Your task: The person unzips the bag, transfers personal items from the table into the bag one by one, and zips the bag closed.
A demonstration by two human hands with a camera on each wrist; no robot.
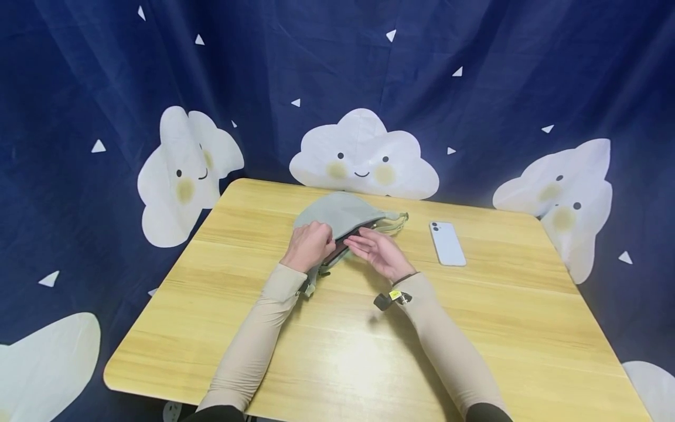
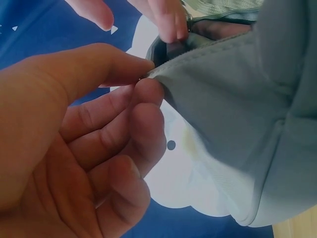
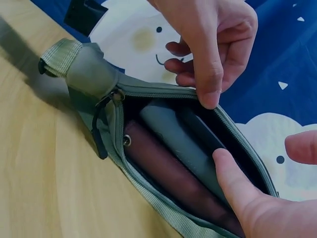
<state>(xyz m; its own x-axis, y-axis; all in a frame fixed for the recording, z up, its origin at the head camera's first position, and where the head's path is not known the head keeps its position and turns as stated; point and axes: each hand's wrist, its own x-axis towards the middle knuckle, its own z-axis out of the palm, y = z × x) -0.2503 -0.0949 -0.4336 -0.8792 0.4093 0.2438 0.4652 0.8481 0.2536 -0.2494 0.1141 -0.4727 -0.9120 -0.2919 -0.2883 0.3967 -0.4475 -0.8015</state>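
Note:
A grey-green waist bag (image 1: pixel 340 212) lies on the table with its zipped mouth open. My left hand (image 1: pixel 310 243) pinches the rim of that mouth between thumb and index finger, as the left wrist view shows. My right hand (image 1: pixel 381 253) is at the opening, fingers extended; in the right wrist view one finger reaches inside against the contents. Within the bag sit a dark reddish-brown item (image 3: pixel 166 166) with a small metal stud, a grey-green item (image 3: pixel 173 131) and a slim black item (image 3: pixel 200 130). Their lower parts are hidden. A zipper pull (image 3: pixel 99 134) hangs at one end.
A light-coloured smartphone (image 1: pixel 449 244) lies back up to the right of the bag. The bag's strap and buckle (image 1: pixel 392 221) extend toward the right. Behind the wooden table (image 1: pixel 211 305) hangs a dark blue curtain (image 1: pixel 337 64) with cloud prints.

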